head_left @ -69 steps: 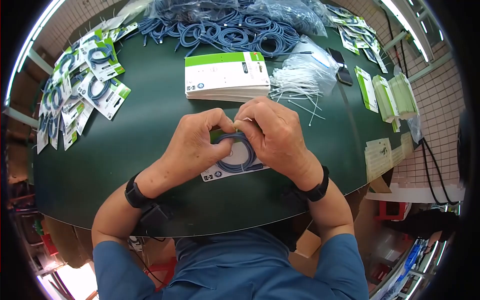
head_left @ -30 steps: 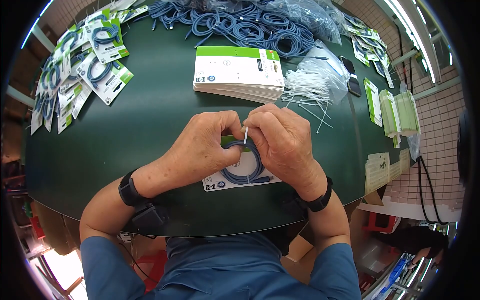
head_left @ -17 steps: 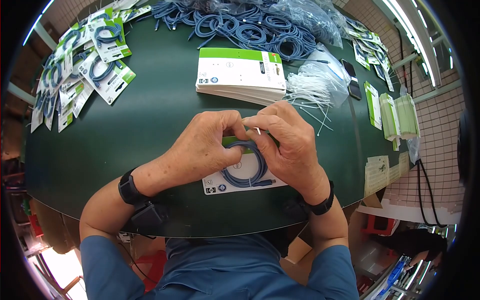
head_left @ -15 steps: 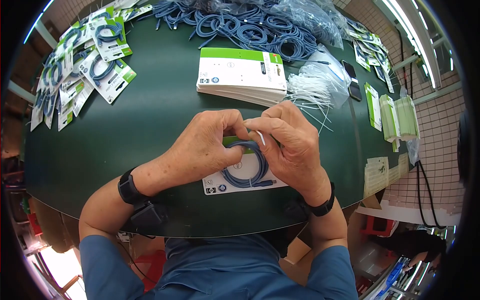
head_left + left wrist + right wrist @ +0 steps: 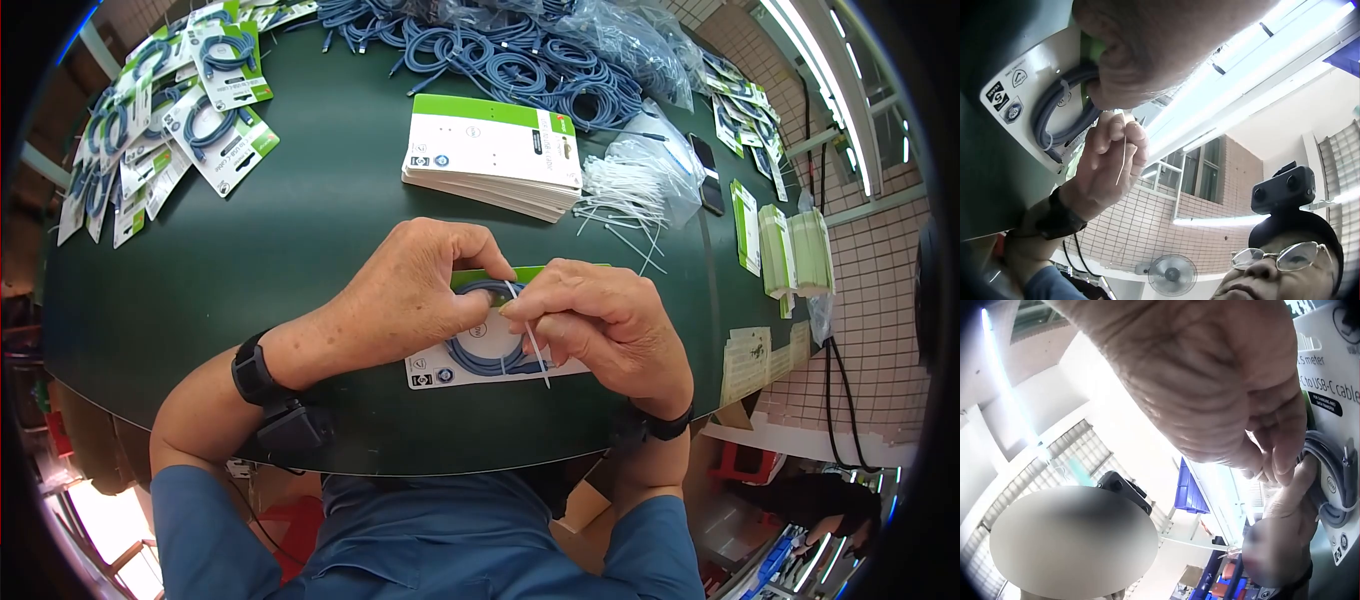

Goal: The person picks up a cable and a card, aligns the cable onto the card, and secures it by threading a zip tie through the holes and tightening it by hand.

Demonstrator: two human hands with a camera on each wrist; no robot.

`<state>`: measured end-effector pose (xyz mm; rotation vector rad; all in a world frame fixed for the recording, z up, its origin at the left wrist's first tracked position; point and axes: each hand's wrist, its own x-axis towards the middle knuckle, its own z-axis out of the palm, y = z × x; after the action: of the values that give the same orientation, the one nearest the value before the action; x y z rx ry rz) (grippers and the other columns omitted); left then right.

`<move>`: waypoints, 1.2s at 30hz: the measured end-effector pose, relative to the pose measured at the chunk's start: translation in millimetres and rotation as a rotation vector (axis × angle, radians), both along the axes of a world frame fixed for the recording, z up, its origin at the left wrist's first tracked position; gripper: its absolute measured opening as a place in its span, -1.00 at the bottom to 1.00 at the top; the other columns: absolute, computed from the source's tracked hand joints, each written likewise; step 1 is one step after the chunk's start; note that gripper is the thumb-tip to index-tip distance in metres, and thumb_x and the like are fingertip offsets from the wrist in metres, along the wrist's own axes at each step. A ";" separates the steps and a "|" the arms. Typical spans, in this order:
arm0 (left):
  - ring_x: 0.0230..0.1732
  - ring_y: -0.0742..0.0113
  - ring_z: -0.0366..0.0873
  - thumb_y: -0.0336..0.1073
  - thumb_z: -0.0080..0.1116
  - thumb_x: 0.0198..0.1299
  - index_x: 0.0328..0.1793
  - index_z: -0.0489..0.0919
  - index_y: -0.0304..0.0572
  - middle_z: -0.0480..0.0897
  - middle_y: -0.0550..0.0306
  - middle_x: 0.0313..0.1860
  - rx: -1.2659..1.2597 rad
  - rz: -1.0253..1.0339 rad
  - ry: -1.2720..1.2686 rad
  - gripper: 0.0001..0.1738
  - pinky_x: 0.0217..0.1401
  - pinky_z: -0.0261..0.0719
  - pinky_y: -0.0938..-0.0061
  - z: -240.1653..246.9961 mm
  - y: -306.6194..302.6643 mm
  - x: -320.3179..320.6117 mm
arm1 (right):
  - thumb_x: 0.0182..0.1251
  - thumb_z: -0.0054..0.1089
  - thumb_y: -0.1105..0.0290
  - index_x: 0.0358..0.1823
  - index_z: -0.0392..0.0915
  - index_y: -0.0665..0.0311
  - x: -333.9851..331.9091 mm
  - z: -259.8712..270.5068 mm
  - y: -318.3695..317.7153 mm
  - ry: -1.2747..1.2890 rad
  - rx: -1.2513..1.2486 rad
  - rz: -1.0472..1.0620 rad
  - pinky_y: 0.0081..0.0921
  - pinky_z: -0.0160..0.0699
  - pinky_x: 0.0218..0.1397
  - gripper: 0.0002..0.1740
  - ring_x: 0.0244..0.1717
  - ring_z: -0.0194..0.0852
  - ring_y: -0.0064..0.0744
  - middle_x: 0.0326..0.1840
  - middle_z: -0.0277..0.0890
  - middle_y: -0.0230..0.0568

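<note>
In the head view, my left hand [image 5: 410, 285] holds a coiled blue-grey USB-C cable [image 5: 475, 362] against a white and green backing card [image 5: 425, 362]. Its thumb lies on the upper part of the coil, and the index finger bends over the card's top edge. My right hand [image 5: 615, 325] pinches a thin white cable tie [image 5: 537, 345], whose tail sticks out below the fingers. The upper end of the tie meets the left index fingertip at the coil's top. A second white tie loops round the coil's lower side. In the right wrist view, the card [image 5: 1347, 394] shows "USB-C cable" print.
A stack of backing cards [image 5: 480, 150] stands ahead, with loose white cable ties [image 5: 625, 185] and a phone [image 5: 705, 160] to its right. Coiled cables [image 5: 510, 70] fill the back. Carded cables [image 5: 210, 130] pile up at left; green-edged packs [image 5: 780, 250] sit at right.
My right hand has moved right and toward me, from close by the left fingertips. The tie, earlier mostly hidden or bent at the fingers, now stretches out straight. My left hand keeps its hold.
</note>
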<state>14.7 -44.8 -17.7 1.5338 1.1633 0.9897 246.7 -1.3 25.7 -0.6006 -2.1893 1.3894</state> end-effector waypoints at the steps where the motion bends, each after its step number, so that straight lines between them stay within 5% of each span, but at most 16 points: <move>1: -0.16 0.20 0.81 -0.48 0.28 0.09 -0.09 0.78 -0.43 0.83 -0.12 -0.21 0.001 0.001 -0.001 -0.74 0.00 0.75 0.34 0.4 -0.1 -0.2 | 0.31 0.42 0.67 0.00 0.81 0.33 0.1 0.4 -0.1 0.002 -0.014 -0.013 -0.47 0.70 -0.25 -0.74 -0.31 0.75 -0.35 -0.26 0.77 -0.20; 4: -0.15 0.51 0.72 -0.50 0.33 0.18 -0.06 0.78 -0.38 0.82 0.09 -0.18 -0.003 -0.019 0.020 -0.79 0.02 0.70 0.52 2.5 -1.7 -0.7 | 0.27 0.45 0.68 -0.05 0.82 0.33 -0.2 2.0 -2.7 0.001 -0.032 -0.044 -0.48 0.69 -0.25 -0.76 -0.31 0.74 -0.36 -0.26 0.76 -0.19; 15: -0.15 0.41 0.76 -0.53 0.29 0.11 -0.06 0.78 -0.37 0.83 0.04 -0.17 0.040 0.001 0.075 -0.75 0.01 0.72 0.48 16.9 -3.5 -4.9 | 0.07 0.54 0.74 -0.23 0.79 0.25 -7.3 -9.4 -12.6 0.121 0.337 -0.214 -0.51 0.51 -0.34 -0.73 -0.38 0.65 -0.38 -0.32 0.73 -0.17; 18: -0.14 0.40 0.78 -0.54 0.29 0.11 -0.06 0.78 -0.36 0.83 0.04 -0.17 0.052 0.025 0.078 -0.75 0.00 0.73 0.47 17.0 -3.6 -6.6 | 0.05 0.54 0.76 -0.23 0.75 0.19 -6.0 -14.4 -13.2 0.168 0.646 -0.235 -0.50 0.49 -0.36 -0.68 -0.40 0.62 -0.41 -0.29 0.74 -0.19; 36: -0.17 0.32 0.80 -0.54 0.31 0.11 -0.07 0.79 -0.35 0.84 0.01 -0.19 0.122 0.058 0.103 -0.75 -0.02 0.72 0.46 18.0 -4.8 -9.1 | 0.02 0.58 0.71 -0.31 0.68 0.25 -15.5 -19.7 -14.1 0.220 0.768 -0.240 -0.49 0.51 -0.46 -0.72 -0.48 0.56 -0.37 -0.27 0.70 -0.23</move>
<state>5.6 -49.6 0.2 1.6726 1.2448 1.0467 231.2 -15.5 6.0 -0.3737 -2.1538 0.4000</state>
